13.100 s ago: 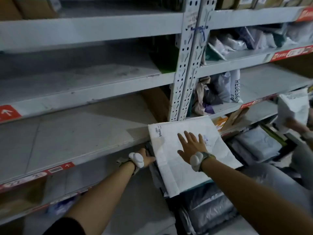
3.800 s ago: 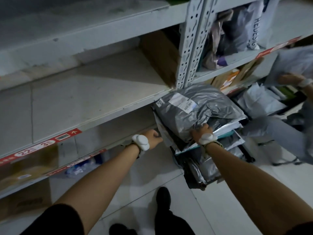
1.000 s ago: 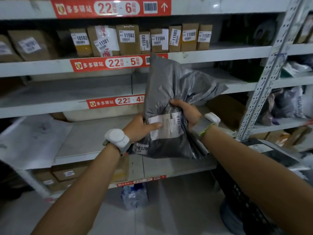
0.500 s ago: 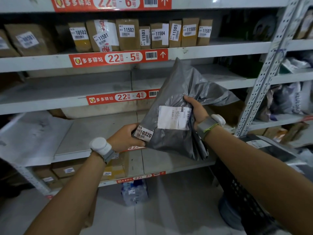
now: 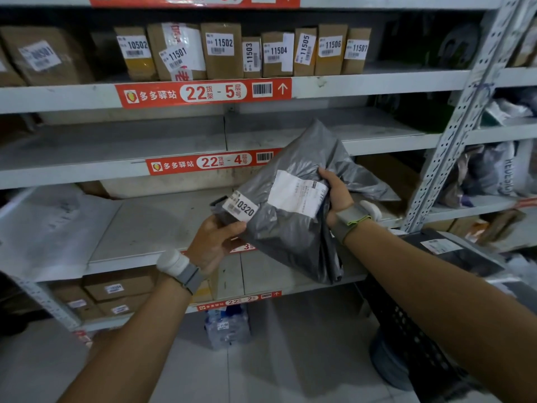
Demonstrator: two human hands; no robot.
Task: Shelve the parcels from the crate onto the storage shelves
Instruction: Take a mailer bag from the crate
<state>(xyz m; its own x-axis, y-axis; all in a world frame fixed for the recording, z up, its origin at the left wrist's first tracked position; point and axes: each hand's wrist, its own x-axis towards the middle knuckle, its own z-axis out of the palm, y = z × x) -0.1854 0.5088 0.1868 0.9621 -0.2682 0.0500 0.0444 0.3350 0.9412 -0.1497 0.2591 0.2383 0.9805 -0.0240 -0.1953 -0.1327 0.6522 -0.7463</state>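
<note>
Item under inspection: one grey poly-bag parcel [image 5: 293,216], held in the air in front of the storage shelves [image 5: 151,228], tilted, with its lower end hanging before the lip of the bare board third from the floor; whether that end touched the lip could not be told

Hands: the left hand [image 5: 213,242] pinched the near-left corner, thumb on the face just below the numbered sticker [image 5: 241,206] reading 10320; the right hand [image 5: 337,196] gripped the right edge beside the white shipping label [image 5: 296,196], fingers curled round the film; neither hand was free

Handling, as judged: the film was creased and slack, with a loose flap flaring up and to the right, so the contents appeared soft and pliable and the load light; no stiffness was evident, and the bag would likely sag if held by one corner alone; the glossy film looked slippery, so a pinch on bare plastic might creep; nothing suggested fragility

Recommended hold: both sides across the filled body, or one palm flat beneath it; not the empty flap

Surroundings: the black crate [image 5: 406,324] stood at the near right below the right forearm; labelled cardboard boxes [image 5: 222,50] stood in a row on the far upper board tagged 22-5; the board tagged 22-4 [image 5: 215,162] between showed bare surface
</note>
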